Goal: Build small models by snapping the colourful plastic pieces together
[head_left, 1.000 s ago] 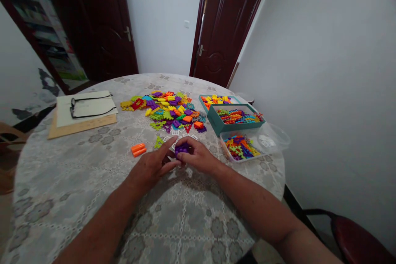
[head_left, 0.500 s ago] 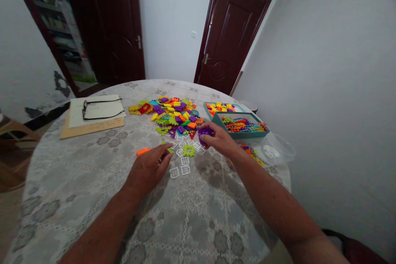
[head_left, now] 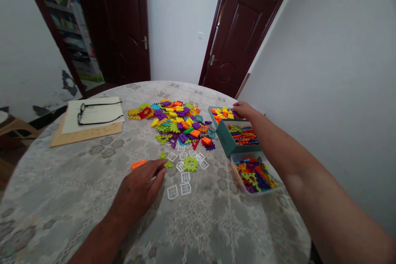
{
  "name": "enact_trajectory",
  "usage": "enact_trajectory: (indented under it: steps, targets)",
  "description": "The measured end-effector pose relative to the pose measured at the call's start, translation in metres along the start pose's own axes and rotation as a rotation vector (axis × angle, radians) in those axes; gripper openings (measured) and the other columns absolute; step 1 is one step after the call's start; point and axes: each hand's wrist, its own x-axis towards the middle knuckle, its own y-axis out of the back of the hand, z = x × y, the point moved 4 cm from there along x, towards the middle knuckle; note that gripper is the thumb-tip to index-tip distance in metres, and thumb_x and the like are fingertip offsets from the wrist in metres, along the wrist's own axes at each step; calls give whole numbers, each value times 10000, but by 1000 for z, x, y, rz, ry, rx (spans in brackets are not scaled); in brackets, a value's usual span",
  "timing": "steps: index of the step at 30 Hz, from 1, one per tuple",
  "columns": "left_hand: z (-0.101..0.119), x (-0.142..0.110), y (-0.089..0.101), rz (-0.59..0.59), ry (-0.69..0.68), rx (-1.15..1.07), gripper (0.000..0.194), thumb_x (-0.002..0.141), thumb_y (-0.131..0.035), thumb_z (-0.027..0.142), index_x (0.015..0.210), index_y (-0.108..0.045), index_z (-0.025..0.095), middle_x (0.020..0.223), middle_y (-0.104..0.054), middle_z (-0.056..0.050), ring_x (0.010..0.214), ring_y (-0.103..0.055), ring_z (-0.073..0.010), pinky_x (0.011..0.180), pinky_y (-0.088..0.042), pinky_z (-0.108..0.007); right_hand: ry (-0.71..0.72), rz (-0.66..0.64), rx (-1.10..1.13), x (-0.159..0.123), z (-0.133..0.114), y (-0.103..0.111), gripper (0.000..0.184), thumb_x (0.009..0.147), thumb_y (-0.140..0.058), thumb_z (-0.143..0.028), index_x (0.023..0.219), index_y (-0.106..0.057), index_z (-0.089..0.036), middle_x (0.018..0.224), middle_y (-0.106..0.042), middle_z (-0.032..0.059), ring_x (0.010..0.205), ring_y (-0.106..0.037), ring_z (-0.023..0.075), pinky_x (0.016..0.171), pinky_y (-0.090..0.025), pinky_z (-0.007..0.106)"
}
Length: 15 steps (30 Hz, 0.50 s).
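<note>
Farthest left, beyond your left hand and well apart from it, glasses lie on papers; a wide outward sweep of that arm might catch them. Just past your left knuckles sits an orange block, partly hidden by the hand, so you could nudge it without seeing.

Your left thumb and index finger stand apart, with nothing visibly pinched between them. Their tips are at a green triangle on the table; whether they touch it, you cannot tell from here. If the hand drags, the triangle could slide into the white frames just right of your fingertips. Those look thin and light, so a brushing wrist could scatter them.

Beyond that hand is the loose pile, which could spill if bumped. The green square lies right of your left fingertips, among the frames.

Your right hand is at the back tray, its fingers over the far right end. Whether they are clamped on something is hidden. Below your right forearm are the green box, partly covered, and, nearer you, the clear tub. If that arm sinks while drawing back, it could snag either rim and tip pieces out.
</note>
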Motion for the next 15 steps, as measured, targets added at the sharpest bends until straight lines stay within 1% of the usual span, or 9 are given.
enact_trajectory:
  steps: [2,4,6,7,8,10,11,13,15]
  targets:
    - [-2,0,0,-11,13,8,313,1014,-509,406,1176,-721,241,1137,-805,-74,982,-772,-233,931,-610,-344,-7,12,-96,12,5,-1,630,839,-767,-153,1413,-540,-27,694,-682,61,521,-620,155,561,-561,311]
    - [-3,-1,0,-19,20,12,309,1011,-516,405,1172,-724,242,1128,-807,-72,971,-774,-234,918,-614,-342,18,18,-212,20,4,0,678,850,-759,-155,1462,-509,-1,789,-727,131,584,-671,186,613,-575,337]
    - [-3,-2,-1,-28,21,10,308,1011,-520,405,1166,-726,236,1117,-808,-74,954,-776,-235,914,-616,-346,84,8,-337,25,-5,-2,602,863,-741,-151,1419,-574,9,915,-754,204,712,-723,219,709,-582,350]
    - [-2,-2,-2,-31,18,6,307,1011,-522,405,1162,-727,232,1112,-809,-77,948,-777,-235,914,-617,-348,132,-6,-399,25,-11,-6,526,869,-730,-147,1365,-634,-1,984,-760,225,799,-740,233,771,-577,347]
    - [-1,-2,-2,-34,14,1,307,1013,-522,405,1159,-727,229,1108,-809,-78,945,-777,-234,916,-618,-350,188,-29,-457,24,-19,-12,444,878,-717,-146,1305,-692,-25,1050,-763,228,890,-745,241,833,-566,336]
    - [3,-2,-2,-34,4,-11,303,1016,-519,401,1151,-726,226,1103,-810,-79,937,-778,-230,914,-620,-352,304,-106,-569,18,-35,-33,332,893,-699,-153,1212,-771,-100,1147,-771,182,1035,-732,239,927,-536,301]
    - [4,-1,-2,-31,2,-14,301,1017,-515,398,1145,-726,227,1098,-811,-77,931,-777,-228,907,-621,-351,355,-155,-625,15,-42,-46,312,888,-705,-155,1186,-792,-139,1173,-777,149,1080,-724,236,956,-525,287]
    - [6,-1,0,-13,10,-7,304,1021,-498,390,1136,-725,224,1080,-812,-74,925,-776,-224,894,-623,-350,430,-251,-745,6,-53,-75,330,845,-740,-140,1163,-812,-197,1207,-781,105,1142,-711,243,1002,-515,284]
    - [5,0,5,35,24,25,314,1025,-483,387,1136,-721,214,1078,-810,-76,946,-770,-228,905,-618,-358,465,-318,-875,0,-59,-103,377,792,-770,-115,1155,-817,-201,1244,-769,120,1189,-701,282,1035,-520,329]
